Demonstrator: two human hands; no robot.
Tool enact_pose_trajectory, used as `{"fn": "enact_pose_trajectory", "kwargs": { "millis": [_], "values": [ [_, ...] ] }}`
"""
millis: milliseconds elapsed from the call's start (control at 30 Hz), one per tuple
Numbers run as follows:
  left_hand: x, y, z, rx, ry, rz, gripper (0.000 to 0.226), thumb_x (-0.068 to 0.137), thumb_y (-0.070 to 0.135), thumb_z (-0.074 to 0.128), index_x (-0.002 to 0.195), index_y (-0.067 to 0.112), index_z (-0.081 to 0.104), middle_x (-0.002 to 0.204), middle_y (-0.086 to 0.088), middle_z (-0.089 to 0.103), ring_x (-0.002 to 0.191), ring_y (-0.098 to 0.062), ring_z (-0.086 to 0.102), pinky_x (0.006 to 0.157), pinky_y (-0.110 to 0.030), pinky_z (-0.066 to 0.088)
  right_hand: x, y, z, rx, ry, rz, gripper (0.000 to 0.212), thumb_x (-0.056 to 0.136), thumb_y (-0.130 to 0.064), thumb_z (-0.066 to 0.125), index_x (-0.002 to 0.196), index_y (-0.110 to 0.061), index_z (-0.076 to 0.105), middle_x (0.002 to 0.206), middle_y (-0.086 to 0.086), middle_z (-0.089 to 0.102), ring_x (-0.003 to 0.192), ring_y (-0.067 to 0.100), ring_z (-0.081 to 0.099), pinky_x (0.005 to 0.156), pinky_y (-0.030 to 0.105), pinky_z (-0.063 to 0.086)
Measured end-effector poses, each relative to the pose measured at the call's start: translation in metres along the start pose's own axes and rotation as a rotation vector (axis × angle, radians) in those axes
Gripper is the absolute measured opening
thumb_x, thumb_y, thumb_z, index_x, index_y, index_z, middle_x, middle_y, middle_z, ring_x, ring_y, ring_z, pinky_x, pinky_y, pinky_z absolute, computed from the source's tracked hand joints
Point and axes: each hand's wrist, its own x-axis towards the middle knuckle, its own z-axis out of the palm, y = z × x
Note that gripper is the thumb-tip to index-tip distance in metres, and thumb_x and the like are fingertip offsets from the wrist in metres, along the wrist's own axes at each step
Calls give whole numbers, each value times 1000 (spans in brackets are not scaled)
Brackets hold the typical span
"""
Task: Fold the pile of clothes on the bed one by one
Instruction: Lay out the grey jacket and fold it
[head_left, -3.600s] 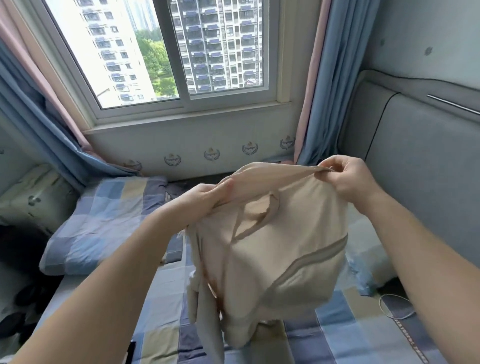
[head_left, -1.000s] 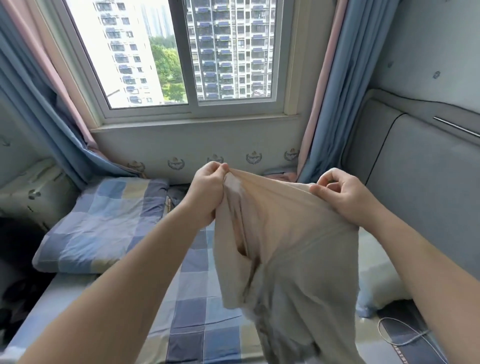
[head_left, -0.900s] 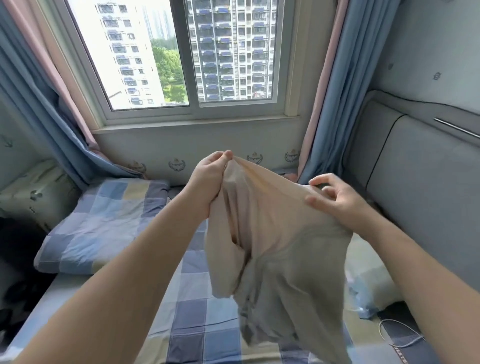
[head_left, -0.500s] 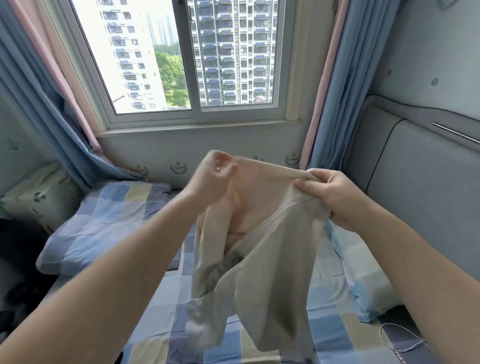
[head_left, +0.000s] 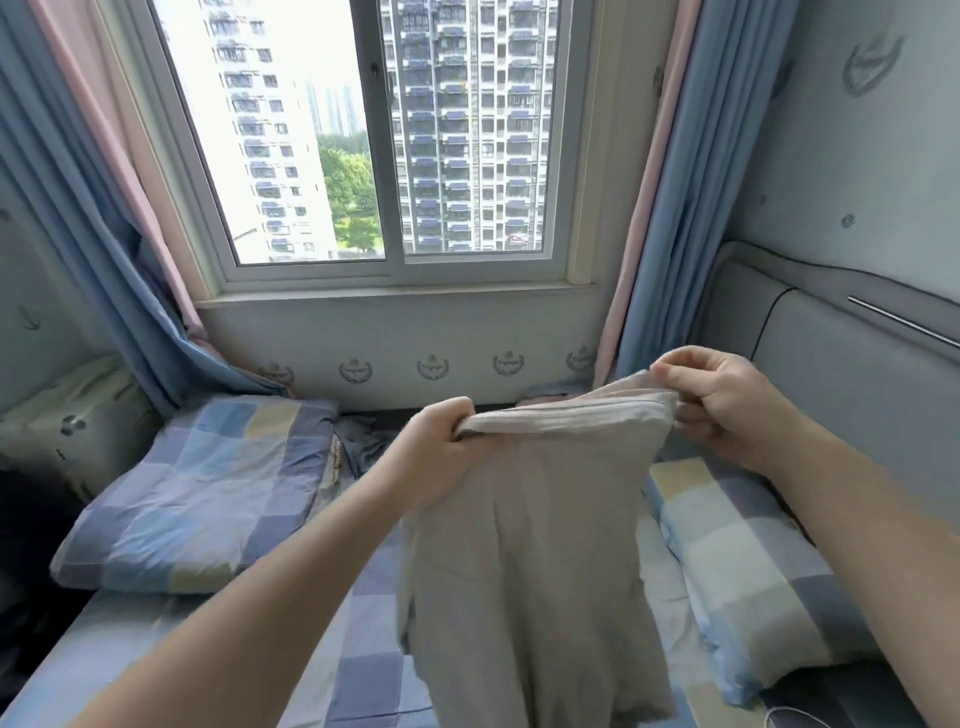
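A beige, soft cotton garment (head_left: 524, 561) is held up in the air above the bed with the blue, grey and cream checked sheet (head_left: 363, 670), its ribbed top band stretched almost level between the two hands. The left end of that band is gripped in the left hand (head_left: 441, 452), fist closed tight around the bunched cloth. The right end is pinched by the right hand (head_left: 722, 405), thumb on top and fingers curled under the edge, held a little higher than the left. The rest of the garment is left hanging straight down in loose folds, its lower hem running out of view at the bottom edge. A checked pillow (head_left: 197, 493) is seen on the bed to the left, and a second checked pillow (head_left: 743, 566) lies on the right, just beside the grey padded headboard (head_left: 852, 395). Behind the hands, a white-framed sliding window (head_left: 384, 140) is flanked by blue and pink curtains (head_left: 691, 171), with tall apartment blocks visible outside.
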Motion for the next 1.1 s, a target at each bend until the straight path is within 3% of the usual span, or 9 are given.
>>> {"fn": "enact_pose_trajectory", "kwargs": {
  "millis": [133, 267, 400, 533, 667, 800, 933, 1000, 1100],
  "values": [
    [10, 17, -26, -129, 29, -143, 46, 84, 51, 72, 62, 23, 42, 63, 3, 33, 59, -15, 31, 56, -32, 23, -2, 0, -16, 44, 87, -35, 15, 100, -8, 56, 86, -13, 57, 61, 2, 31, 41, 8, 28, 36, 19, 27],
    [21, 44, -23, -435, 65, -364, 26, 94, 38, 66, 85, 14, 59, 71, -6, 44, 58, -18, 41, 55, -27, 34, -24, 21, 25, -209, -119, 33, 5, 97, -19, 65, 99, -15, 63, 80, 10, 66, 63, 20, 63, 57, 35, 56],
    [28, 77, -12, -803, -7, -458, 20, 102, 17, 57, 82, 15, 58, 66, -2, 54, 50, -13, 56, 43, -21, 47, -44, 58, 84, -322, -363, 97, 57, 79, -38, 79, 129, -30, 52, 119, -9, 68, 106, 5, 66, 78, 19, 55],
    [37, 80, -23, -965, 41, -489, 16, 101, 18, 59, 86, 15, 57, 65, -5, 63, 54, -18, 63, 49, -28, 56, -42, 82, 104, -246, -293, 65, 17, 97, -13, 64, 108, -23, 72, 102, -1, 77, 99, 17, 72, 84, 31, 59],
    [42, 51, -43, -1051, 331, -557, 6, 101, 15, 60, 101, 12, 65, 83, -10, 66, 63, -23, 67, 52, -32, 57, -21, 71, 91, -264, -194, -48, 21, 100, -22, 60, 106, -5, 72, 103, 19, 74, 99, 36, 70, 89, 49, 54],
    [27, 19, -37, -917, 64, -470, 46, 92, 35, 71, 133, 38, 50, 120, 0, 70, 95, -20, 70, 79, -37, 55, 1, 30, 82, -11, -158, -63, 24, 104, -15, 51, 110, -2, 69, 99, 14, 75, 87, 23, 71, 84, 36, 58],
    [1, 7, -6, -550, -268, -523, 110, 60, 54, 86, 153, 33, 31, 133, 7, 64, 113, -15, 65, 97, -43, 48, 16, 3, 79, 135, -183, -53, 22, 103, -16, 52, 105, -6, 71, 84, 9, 73, 69, 17, 70, 65, 27, 60],
    [-7, 7, 12, -467, -309, -519, 91, 64, 49, 86, 142, 29, 44, 125, 4, 68, 112, -15, 65, 99, -41, 47, 20, -5, 77, 178, -169, -56, 21, 103, -17, 53, 102, -8, 72, 80, 8, 73, 66, 16, 70, 61, 26, 59],
    [-6, 8, 29, -440, -290, -369, 18, 95, 33, 69, 106, 18, 71, 99, 1, 71, 92, -13, 65, 92, -35, 50, 29, -15, 70, 130, -101, -74, 22, 104, -13, 50, 111, -3, 69, 85, 11, 73, 70, 18, 70, 66, 26, 60]
  ]
}}
